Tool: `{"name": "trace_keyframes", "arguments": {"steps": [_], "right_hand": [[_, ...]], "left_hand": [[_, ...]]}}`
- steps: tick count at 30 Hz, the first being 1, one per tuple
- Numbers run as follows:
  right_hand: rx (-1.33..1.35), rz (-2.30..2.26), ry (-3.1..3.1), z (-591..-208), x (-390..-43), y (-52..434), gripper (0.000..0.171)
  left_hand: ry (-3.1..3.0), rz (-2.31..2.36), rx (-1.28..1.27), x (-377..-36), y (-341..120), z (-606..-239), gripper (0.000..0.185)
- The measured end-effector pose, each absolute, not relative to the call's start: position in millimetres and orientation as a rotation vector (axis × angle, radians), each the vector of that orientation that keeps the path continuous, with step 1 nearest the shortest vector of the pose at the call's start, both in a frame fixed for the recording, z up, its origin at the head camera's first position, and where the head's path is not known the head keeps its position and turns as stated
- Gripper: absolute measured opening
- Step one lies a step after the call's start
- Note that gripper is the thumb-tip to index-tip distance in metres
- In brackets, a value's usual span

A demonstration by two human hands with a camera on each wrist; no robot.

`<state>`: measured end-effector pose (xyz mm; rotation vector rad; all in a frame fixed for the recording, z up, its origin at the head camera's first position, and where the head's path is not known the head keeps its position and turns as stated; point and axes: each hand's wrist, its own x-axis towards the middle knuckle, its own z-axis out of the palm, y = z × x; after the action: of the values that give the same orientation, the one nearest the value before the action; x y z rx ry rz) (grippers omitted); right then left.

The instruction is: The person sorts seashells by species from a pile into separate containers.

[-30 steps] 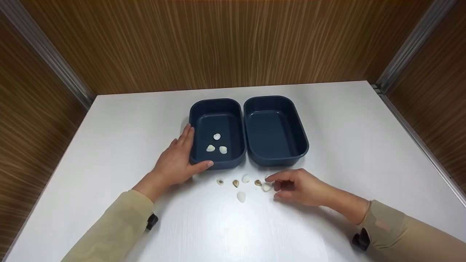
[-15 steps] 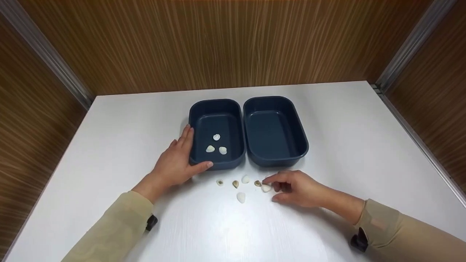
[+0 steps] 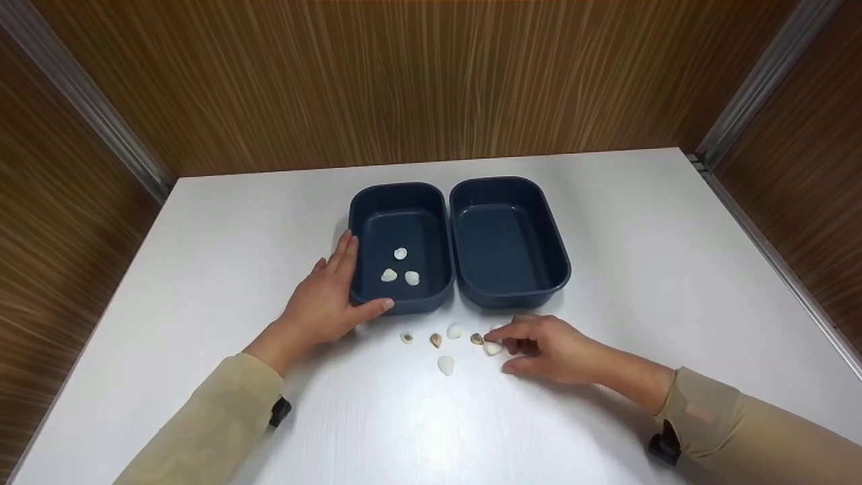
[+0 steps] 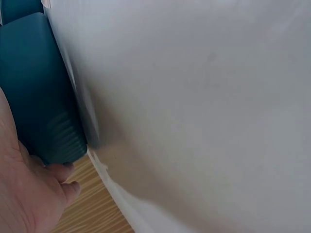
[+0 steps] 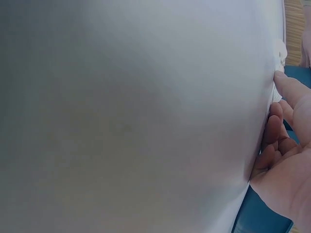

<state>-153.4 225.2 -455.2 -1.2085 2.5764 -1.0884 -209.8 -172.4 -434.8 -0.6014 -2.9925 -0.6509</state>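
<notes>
Two dark blue trays stand side by side on the white table (image 3: 606,222). The left tray (image 3: 399,188) holds three pale shells (image 3: 401,253); the right tray (image 3: 512,236) holds nothing. My left hand (image 3: 326,296) rests against the left tray's near-left corner, fingers straight along its side and thumb along its front wall; the left wrist view shows the hand (image 4: 29,194) against the tray (image 4: 34,87). Several small shells (image 3: 436,339) lie in front of the trays. My right hand (image 3: 515,347) sits on the table with its fingertips at a white shell (image 3: 492,348), which lies flat.
Wood-grain walls (image 3: 431,81) close the table in at the back and both sides. A larger white shell (image 3: 445,364) lies nearest me. The right wrist view shows only blurred table and my fingers (image 5: 284,85).
My right hand has slid slightly left and toward me, closer to the white shell. The shells, trays and left hand have stayed where they were.
</notes>
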Motion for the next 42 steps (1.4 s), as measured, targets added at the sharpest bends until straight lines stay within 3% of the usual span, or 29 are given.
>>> {"name": "trace_keyframes", "arguments": {"steps": [24, 42], "right_hand": [[-1.132, -1.069, 2.559, -451.5, -153.9, 224.5, 0.019], [-1.138, -1.056, 2.541, -451.0, -152.9, 225.5, 0.022]], "left_hand": [[-3.028, -0.622, -0.586, -210.5, -172.1, -431.5, 0.123], [-3.008, -0.612, -0.621, -209.3, -173.4, -431.4, 0.122]]}}
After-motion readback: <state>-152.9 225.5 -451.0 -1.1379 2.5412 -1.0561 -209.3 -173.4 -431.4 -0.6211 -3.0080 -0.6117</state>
